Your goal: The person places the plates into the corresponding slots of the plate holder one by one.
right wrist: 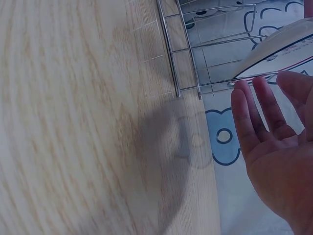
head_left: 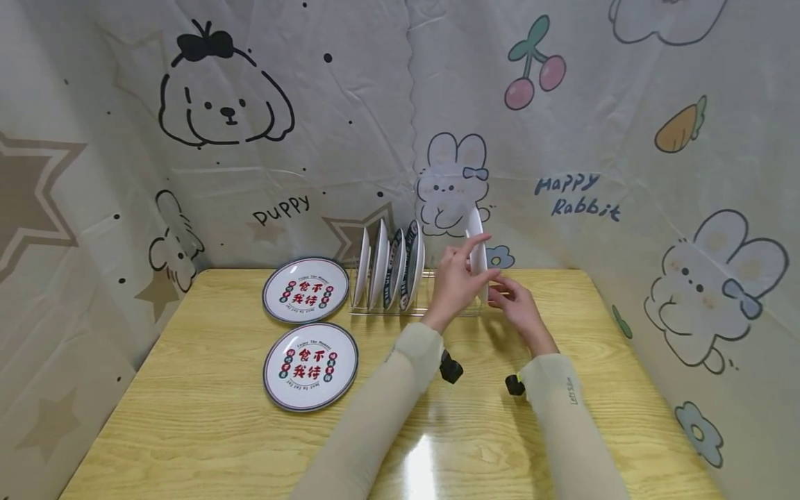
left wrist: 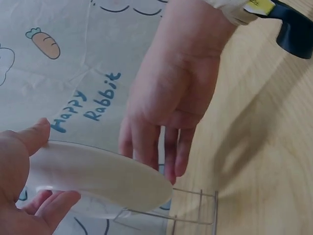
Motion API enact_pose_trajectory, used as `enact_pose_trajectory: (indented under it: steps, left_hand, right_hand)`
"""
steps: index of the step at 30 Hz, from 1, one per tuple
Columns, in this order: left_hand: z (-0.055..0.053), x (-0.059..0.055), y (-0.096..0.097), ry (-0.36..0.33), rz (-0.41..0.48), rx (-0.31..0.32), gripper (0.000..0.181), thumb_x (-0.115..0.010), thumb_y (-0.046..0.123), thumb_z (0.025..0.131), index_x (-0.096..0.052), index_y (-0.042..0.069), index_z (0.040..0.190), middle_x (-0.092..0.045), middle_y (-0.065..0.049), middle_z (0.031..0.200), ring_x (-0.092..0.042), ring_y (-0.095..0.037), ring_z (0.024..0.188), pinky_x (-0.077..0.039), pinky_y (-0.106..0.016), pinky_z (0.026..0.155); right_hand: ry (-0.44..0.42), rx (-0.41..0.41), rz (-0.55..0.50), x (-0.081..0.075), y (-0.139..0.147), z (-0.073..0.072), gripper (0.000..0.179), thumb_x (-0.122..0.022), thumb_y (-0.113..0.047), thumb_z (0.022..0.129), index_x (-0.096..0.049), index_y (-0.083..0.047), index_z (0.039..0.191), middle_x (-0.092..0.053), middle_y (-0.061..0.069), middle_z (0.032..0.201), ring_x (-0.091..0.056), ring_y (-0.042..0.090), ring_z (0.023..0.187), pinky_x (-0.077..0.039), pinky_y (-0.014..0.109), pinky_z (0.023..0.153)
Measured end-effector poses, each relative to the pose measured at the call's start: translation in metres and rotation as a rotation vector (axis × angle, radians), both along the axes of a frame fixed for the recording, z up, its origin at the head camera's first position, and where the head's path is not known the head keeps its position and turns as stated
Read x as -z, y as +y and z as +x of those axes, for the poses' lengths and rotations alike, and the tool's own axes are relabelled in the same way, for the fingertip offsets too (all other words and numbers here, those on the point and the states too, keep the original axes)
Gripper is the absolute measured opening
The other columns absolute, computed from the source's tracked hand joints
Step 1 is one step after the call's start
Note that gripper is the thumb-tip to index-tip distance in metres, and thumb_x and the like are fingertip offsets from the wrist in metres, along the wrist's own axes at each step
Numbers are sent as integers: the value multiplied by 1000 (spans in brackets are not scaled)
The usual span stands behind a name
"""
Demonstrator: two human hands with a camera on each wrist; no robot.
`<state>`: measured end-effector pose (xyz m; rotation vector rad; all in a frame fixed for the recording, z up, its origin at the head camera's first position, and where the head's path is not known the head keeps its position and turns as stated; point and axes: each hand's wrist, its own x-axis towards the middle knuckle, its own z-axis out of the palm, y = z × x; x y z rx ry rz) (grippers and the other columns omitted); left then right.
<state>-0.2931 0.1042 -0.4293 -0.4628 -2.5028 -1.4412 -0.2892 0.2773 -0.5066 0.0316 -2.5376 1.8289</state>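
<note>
A white plate (head_left: 478,257) stands on edge at the right end of a wire dish rack (head_left: 375,314). My left hand (head_left: 455,281) grips it, fingers and thumb on either side of the plate in the left wrist view. On the plate's right, my right hand (head_left: 519,309) has its fingers loosely extended; in the right wrist view the fingertips (right wrist: 240,85) are right at the plate's lower edge, beside the rack's end wires. Several other plates (head_left: 378,267) stand upright in the left part of the rack, some with dark patterned rims.
Two white plates with red lettering lie flat left of the rack, one at the back (head_left: 306,267) and one nearer (head_left: 310,392). The wooden table (head_left: 206,389) meets a printed cloth (head_left: 350,90) behind and at both sides.
</note>
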Motion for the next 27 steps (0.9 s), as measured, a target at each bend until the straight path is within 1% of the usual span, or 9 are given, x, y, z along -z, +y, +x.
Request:
enact_pose_trajectory:
  steps: [2,8,9,11,14,17,19,22,27]
  left_hand:
    - [1,1,1,-3,-20,-6,67,-83,36,89,-52,47,146,-58,-14,119,-64,-19,87,-54,-23,63]
    - [3,14,6,-25,-75,-17,64,-81,38,90,-52,45,147,-59,-15,124,-65,-26,101,-59,-33,74]
    - [3,16,6,-27,-78,-16,64,-81,38,91,-52,45,148,-59,-15,125,-65,-27,101,-60,-34,75]
    - [3,17,6,-32,-74,-15,64,-80,38,91,-52,46,148,-59,-15,125,-65,-26,101,-60,-34,74]
    - [2,18,6,-25,-64,-11,63,-80,39,91,-52,47,146,-59,-15,124,-65,-26,99,-59,-32,72]
    - [0,19,6,-24,-51,-10,62,-81,39,90,-53,48,145,-59,-15,123,-64,-25,97,-58,-31,71]
    - [-1,20,5,-21,-50,-9,62,-81,40,90,-53,48,145,-59,-15,122,-64,-24,95,-57,-30,70]
    - [-2,21,4,-14,-52,-9,63,-81,40,90,-53,47,146,-59,-15,120,-62,-22,91,-55,-28,68]
    - [-4,23,2,-16,-57,-3,64,-80,42,90,-51,49,146,-59,-15,121,-62,-20,89,-54,-27,68]
  right_hand:
    - [5,1,3,0,0,1,48,-54,-16,109,-46,-2,154,-54,28,137,-65,21,109,-58,24,94]
    - [22,-5,-17,-1,0,3,44,-53,-13,109,-49,1,150,-55,28,135,-66,11,100,-59,28,96]
    - [20,-3,-17,-1,0,3,43,-53,-13,109,-50,1,150,-55,28,135,-65,7,98,-59,29,97]
    - [16,0,-11,-2,1,4,44,-53,-14,109,-50,-1,150,-55,28,136,-65,8,100,-59,30,98]
    - [9,7,-10,-2,2,4,43,-53,-15,109,-51,-2,150,-55,27,138,-64,6,99,-58,26,96]
    - [19,4,-31,-2,1,4,43,-54,-13,108,-51,1,149,-55,29,137,-65,2,95,-59,25,95]
    - [28,-4,-42,-2,-1,4,43,-54,-12,108,-50,3,148,-55,30,135,-65,2,94,-59,28,96]
    - [25,-1,-19,-2,-3,3,43,-53,-13,109,-51,2,148,-55,29,134,-66,6,98,-59,30,97]
    - [18,20,35,-2,-8,1,42,-52,-18,110,-53,-1,148,-56,25,133,-63,23,113,-59,34,99]
